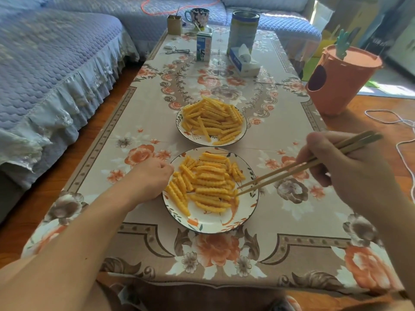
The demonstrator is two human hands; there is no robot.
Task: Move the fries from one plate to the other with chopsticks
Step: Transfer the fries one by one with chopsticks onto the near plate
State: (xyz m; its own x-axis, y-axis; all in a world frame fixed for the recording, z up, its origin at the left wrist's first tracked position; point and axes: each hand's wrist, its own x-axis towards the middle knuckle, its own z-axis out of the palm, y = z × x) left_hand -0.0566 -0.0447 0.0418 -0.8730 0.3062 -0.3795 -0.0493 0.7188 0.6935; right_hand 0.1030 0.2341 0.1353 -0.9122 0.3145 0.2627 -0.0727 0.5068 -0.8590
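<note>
Yellow crinkle-cut fries (pixel 206 182) lie on both plates, so you're mid-task, direction unclear. Your left hand (pixel 149 177), fingers curled, holds the near plate (pixel 208 223) at its left rim, at lower centre. Your right hand (pixel 345 167) pinches the chopsticks (pixel 292 170), tips slightly apart, at the pile's right edge. Above, the far plate (pixel 195 139); beyond it a milk carton (pixel 204 47) and tissue box (pixel 243 61) sit clear on the bench (pixel 134 140).

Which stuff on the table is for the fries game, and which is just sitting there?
For the job:
chopsticks in the right hand
near plate of fries
far plate, also with fries
left hand at the near plate's edge

Just lying about:
milk carton
tissue box
tall tin
flowered mug
small brown box
orange bin
</note>
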